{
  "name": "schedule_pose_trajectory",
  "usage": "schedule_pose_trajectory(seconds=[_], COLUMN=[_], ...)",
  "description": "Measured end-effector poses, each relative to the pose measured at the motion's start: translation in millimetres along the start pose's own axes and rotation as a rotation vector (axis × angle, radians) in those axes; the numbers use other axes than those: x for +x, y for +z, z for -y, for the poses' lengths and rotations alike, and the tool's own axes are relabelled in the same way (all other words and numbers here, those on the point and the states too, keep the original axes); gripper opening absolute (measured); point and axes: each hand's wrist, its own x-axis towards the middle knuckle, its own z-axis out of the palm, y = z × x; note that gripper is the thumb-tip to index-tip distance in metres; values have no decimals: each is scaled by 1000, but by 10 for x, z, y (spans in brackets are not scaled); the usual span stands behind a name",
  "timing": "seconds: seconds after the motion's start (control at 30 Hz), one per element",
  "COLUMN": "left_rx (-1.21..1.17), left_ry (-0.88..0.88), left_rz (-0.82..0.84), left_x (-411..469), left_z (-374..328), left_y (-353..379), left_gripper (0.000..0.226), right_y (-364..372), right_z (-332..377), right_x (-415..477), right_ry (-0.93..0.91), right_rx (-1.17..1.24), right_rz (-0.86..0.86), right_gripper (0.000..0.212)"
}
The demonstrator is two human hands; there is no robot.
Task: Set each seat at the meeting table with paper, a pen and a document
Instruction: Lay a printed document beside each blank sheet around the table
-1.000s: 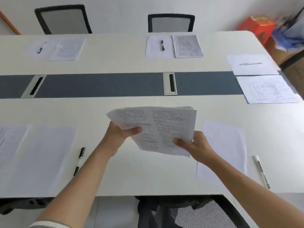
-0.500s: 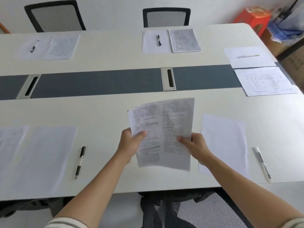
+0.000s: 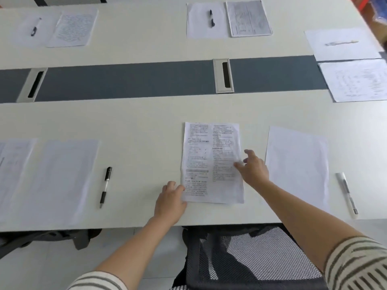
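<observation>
Printed document (image 3: pixel 211 162): white sheet, two columns of dense text, lying flat and upright at table centre, near edge. Blank paper (image 3: pixel 297 166): plain white sheet, flat, slightly tilted, just beside the document at its 3 o'clock. Pen (image 3: pixel 346 192): clear-barrelled, capped, lying flat at 3 o'clock of the blank paper, tip end toward 5 o'clock, apart from the sheet's edge.

One head-worn wide view looks forward and steeply down, close over the table's (image 3: pixel 146 114) near edge.
</observation>
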Motion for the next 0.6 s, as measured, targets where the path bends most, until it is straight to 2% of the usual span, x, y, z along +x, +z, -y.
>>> schedule_pose_trajectory(seconds=[0.07, 0.2, 0.33, 0.6], left_rx=[66, 185, 243, 266], left_ry=[37, 161, 219, 259], left_rz=[-19, -122, -177, -163], left_x=[18, 39, 34, 42], left_z=[19, 65, 54, 80], left_y=[55, 161, 205, 201], left_gripper=[43, 27, 28, 28], right_y=[14, 291, 343, 320], right_z=[-157, -452, -528, -503], right_x=[-205, -595, -568, -567], right_ry=[-147, -362, -364, -331], right_rx=[-214, -496, -482, -474], right_rz=[1, 203, 153, 143], right_gripper=[70, 74, 68, 69])
